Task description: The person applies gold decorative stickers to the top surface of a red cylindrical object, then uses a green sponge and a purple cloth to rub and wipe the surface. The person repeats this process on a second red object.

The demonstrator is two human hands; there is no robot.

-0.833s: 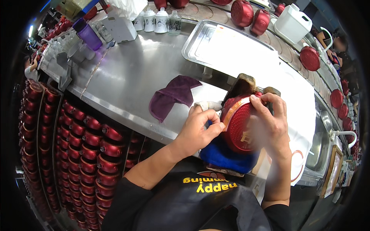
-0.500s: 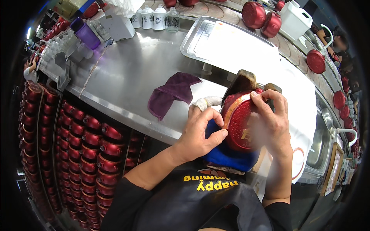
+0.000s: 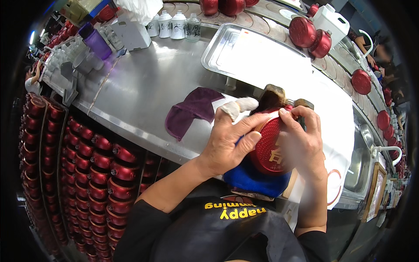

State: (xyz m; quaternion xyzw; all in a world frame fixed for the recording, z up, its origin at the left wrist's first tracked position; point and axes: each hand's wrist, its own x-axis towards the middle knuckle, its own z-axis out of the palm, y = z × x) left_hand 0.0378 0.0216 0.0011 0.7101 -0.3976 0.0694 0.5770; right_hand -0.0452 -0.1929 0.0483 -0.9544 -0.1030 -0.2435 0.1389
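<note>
A round red bottle (image 3: pixel 263 150) with a studded face and gold lettering leans on a blue padded support (image 3: pixel 257 181) in front of me. Dark worn blocks (image 3: pixel 274 94) brace its far side. My left hand (image 3: pixel 222 142) is at the bottle's left rim, its index finger laid along the upper edge and its thumb lower down. A white cover (image 3: pixel 238 107) sheathes one of its fingers. My right hand (image 3: pixel 305 137) grips the top right rim, thumb and fingertips pressed there. Of the gold-orange strip (image 3: pixel 263 124) along the rim, only a sliver shows between my fingers.
A purple cloth (image 3: pixel 194 111) lies on the steel table (image 3: pixel 144 91). Beyond are a metal tray (image 3: pixel 214 54) under white sheets, small bottles (image 3: pixel 178 25) and a purple bottle (image 3: pixel 97 43). Red bottles (image 3: pixel 302 32) line a conveyor; more are stacked (image 3: pixel 124 168) at lower left.
My left index finger has moved up along the rim toward my right thumb, covering most of the strip. The red bottles on the conveyor have shifted to the right.
</note>
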